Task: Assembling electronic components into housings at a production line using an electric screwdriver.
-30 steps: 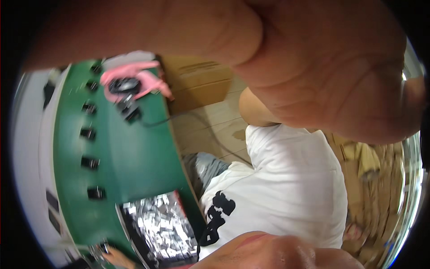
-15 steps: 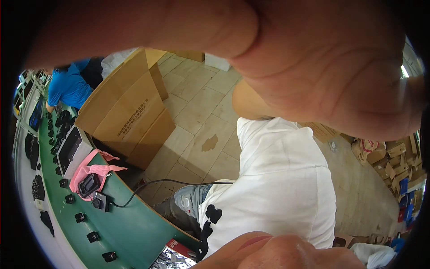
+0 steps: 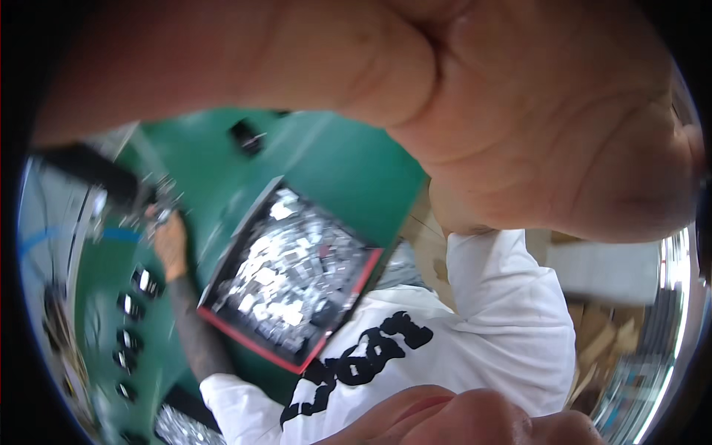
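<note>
Very near the lens, my right hand (image 3: 512,126) fills the upper part of the head view. A thick digit stretches left and the palm edge reaches right; the fingertips run out of sight, so its grip is hidden. Over the green table my left hand (image 3: 171,241) is blurred, its fingertips at a cluster of shiny metal pieces (image 3: 163,199) beside a long dark bar-like thing (image 3: 96,174). Whether the fingers close on a piece is unclear. Between my left arm and my body lies a red-rimmed box (image 3: 252,350) full of small silvery parts (image 3: 282,274).
Several small black blocks (image 3: 130,305) stand in a row along the green tabletop (image 3: 200,163). A single black block (image 3: 247,138) sits farther off. Another tray of silvery pieces (image 3: 185,424) is at lower left. On the right are a pale box (image 3: 604,273) and cardboard (image 3: 593,334).
The view has swung from the aisle, large carton and co-worker to the green table and parts box. My left hand has come into sight; my right hand still covers the top.
</note>
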Demonstrator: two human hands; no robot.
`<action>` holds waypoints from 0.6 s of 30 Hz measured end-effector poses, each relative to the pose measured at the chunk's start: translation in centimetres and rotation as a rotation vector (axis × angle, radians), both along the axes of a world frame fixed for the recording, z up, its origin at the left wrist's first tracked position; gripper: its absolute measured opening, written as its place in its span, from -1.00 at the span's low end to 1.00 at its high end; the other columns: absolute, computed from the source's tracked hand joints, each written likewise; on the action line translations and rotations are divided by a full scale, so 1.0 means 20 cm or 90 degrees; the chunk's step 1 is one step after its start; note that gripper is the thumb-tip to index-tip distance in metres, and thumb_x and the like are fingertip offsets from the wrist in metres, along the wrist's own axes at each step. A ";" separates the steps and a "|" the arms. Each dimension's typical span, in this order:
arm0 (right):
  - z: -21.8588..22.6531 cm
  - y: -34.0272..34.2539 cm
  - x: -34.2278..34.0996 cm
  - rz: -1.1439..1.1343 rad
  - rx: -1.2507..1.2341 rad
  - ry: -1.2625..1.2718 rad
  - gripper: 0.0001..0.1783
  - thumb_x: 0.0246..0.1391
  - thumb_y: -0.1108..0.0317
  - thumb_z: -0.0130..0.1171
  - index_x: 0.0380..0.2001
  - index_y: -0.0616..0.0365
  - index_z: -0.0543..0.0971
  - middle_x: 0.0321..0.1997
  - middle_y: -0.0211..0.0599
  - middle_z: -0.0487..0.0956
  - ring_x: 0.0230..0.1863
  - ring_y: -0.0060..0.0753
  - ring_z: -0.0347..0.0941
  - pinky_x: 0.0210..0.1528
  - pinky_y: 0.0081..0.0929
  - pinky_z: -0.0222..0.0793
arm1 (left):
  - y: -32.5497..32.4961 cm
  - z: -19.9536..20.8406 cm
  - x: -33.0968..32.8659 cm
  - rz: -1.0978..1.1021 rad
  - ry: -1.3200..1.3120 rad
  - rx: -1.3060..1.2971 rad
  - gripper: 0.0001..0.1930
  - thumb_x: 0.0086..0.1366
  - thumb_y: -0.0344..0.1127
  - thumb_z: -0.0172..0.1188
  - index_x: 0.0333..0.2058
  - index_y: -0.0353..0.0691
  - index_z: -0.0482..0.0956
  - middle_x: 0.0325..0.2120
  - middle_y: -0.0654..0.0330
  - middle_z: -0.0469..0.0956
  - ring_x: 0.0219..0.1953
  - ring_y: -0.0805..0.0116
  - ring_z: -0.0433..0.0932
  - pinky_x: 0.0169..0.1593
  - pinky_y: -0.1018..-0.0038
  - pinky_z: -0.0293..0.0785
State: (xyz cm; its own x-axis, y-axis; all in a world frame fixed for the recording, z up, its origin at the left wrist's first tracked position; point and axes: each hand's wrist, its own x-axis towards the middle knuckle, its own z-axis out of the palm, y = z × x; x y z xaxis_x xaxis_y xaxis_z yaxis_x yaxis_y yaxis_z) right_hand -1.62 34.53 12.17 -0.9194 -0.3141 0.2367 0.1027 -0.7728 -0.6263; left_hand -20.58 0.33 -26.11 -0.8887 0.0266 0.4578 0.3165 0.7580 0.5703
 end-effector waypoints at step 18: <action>-0.83 -0.92 -0.46 0.065 0.348 0.297 -0.89 0.13 0.45 0.22 -0.48 0.16 0.55 -0.60 -0.55 0.51 -0.62 -0.69 0.34 -0.56 -0.71 0.21 | 0.58 0.88 0.33 0.375 -0.810 -0.742 -0.70 0.33 -0.26 0.07 -0.03 -0.24 0.53 -0.23 0.10 0.63 -0.27 0.17 0.59 -0.07 0.38 0.49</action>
